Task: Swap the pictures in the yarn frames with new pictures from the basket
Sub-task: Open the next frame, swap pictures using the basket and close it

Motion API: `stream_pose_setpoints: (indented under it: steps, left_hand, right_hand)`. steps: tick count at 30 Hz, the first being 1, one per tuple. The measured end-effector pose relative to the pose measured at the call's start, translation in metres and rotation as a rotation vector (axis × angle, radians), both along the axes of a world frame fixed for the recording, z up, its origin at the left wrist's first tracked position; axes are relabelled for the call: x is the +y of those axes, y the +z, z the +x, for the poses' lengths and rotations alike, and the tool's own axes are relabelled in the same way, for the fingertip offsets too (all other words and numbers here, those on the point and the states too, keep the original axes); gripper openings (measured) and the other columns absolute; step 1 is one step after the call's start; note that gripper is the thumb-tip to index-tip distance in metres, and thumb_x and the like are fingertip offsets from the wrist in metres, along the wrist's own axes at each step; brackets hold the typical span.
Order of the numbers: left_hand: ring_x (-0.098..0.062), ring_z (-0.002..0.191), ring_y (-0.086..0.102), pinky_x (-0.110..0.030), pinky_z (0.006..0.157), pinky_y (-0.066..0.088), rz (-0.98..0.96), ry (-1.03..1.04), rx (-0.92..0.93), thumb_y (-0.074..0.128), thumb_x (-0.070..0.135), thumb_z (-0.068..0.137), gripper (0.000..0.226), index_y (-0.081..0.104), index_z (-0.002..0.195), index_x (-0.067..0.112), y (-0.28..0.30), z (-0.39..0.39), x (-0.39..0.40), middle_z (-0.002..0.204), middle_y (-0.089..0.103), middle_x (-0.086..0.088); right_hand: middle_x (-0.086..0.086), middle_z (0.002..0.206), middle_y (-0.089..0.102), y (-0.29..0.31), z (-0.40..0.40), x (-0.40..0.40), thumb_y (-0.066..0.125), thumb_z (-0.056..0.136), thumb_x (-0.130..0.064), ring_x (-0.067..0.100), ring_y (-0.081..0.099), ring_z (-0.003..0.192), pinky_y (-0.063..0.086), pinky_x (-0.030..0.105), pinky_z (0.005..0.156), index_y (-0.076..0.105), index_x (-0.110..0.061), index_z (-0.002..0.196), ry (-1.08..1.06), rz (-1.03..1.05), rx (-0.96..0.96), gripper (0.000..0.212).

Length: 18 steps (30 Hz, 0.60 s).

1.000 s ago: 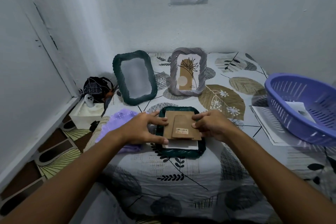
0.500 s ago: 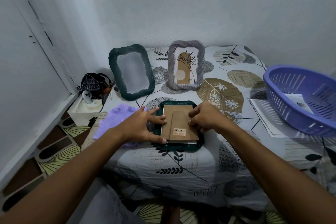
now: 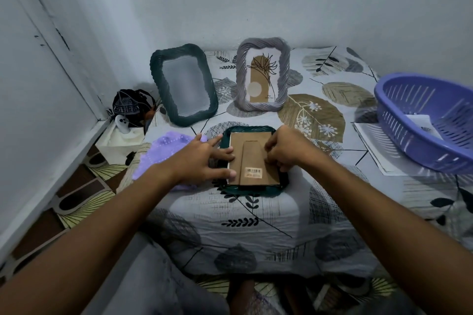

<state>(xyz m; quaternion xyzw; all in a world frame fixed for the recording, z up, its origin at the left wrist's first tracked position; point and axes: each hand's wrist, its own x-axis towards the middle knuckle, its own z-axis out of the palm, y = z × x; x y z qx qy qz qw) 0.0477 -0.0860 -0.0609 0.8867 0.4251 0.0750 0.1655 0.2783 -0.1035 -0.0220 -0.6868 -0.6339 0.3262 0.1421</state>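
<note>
A dark green yarn frame (image 3: 252,191) lies face down near the front of the bed, with its brown cardboard backing board (image 3: 252,158) seated flat in it. My left hand (image 3: 202,158) presses with spread fingers on the frame's left rim and the board's left edge. My right hand (image 3: 286,148) has its fingers curled onto the board's right edge. Behind stand a second dark green frame (image 3: 183,88) with a blank grey pane and a grey frame (image 3: 263,78) holding a plant picture. A purple basket (image 3: 430,120) at the right holds a white sheet (image 3: 422,125).
A lilac yarn piece (image 3: 163,153) lies under my left wrist. White papers (image 3: 371,146) stick out from under the basket. Off the bed's left edge, a white box (image 3: 120,140) with a controller and a dark bag (image 3: 130,107) sit against the wall.
The backing board, which sat skewed with a white sheet showing under its near edge, now lies flat in the frame and covers that sheet. Both hands stayed on it.
</note>
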Motion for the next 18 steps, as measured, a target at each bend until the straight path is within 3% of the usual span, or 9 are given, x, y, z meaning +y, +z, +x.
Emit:
stream_pose_setpoints:
  steps: [5,10,13,15,18]
  left_hand:
    - [-0.011,0.147,0.009,-0.045,0.118,-0.002,0.008,0.013,-0.022,0.055,0.061,0.083,0.058,0.058,0.129,0.027,-0.001,0.0,0.001,0.145,0.043,0.01]
    - [-0.014,0.146,0.016,-0.046,0.117,0.001,0.04,0.027,-0.056,0.053,0.057,0.082,0.055,0.063,0.125,0.025,-0.001,0.001,-0.002,0.144,0.046,0.006]
    - [-0.016,0.138,0.037,-0.046,0.118,0.018,0.106,0.08,-0.176,0.055,0.05,0.079,0.049,0.069,0.116,0.02,-0.001,0.002,-0.009,0.131,0.061,-0.003]
    - [-0.016,0.126,0.052,-0.042,0.11,0.034,0.156,0.131,-0.274,0.059,0.042,0.081,0.042,0.071,0.112,0.016,0.0,0.004,-0.013,0.119,0.068,-0.008]
    - [-0.01,0.094,0.066,-0.019,0.085,0.049,0.167,0.162,-0.37,0.064,0.03,0.084,0.033,0.072,0.109,0.011,0.006,0.008,-0.019,0.102,0.073,-0.008]
  right_hand:
    - [0.011,0.077,0.063,0.001,0.001,-0.002,0.072,0.079,0.0,0.029,0.068,0.065,0.059,0.034,0.054,0.07,-0.002,0.107,0.002,0.003,-0.002,0.028]
    - [0.005,0.071,0.058,0.001,0.003,-0.003,0.072,0.079,-0.001,0.022,0.059,0.049,0.052,0.025,0.042,0.068,-0.003,0.112,-0.006,0.005,0.007,0.033]
    - [0.005,0.069,0.058,0.001,0.003,-0.003,0.073,0.079,-0.002,0.021,0.058,0.047,0.052,0.026,0.042,0.067,-0.004,0.113,-0.007,0.009,0.004,0.034]
    - [0.006,0.07,0.059,0.001,0.004,-0.003,0.073,0.079,-0.002,0.022,0.059,0.048,0.055,0.029,0.046,0.068,-0.004,0.111,-0.01,0.012,0.008,0.033]
    - [0.01,0.07,0.064,0.001,0.005,-0.004,0.073,0.08,-0.005,0.026,0.062,0.053,0.06,0.038,0.057,0.07,-0.003,0.105,-0.009,0.011,0.016,0.026]
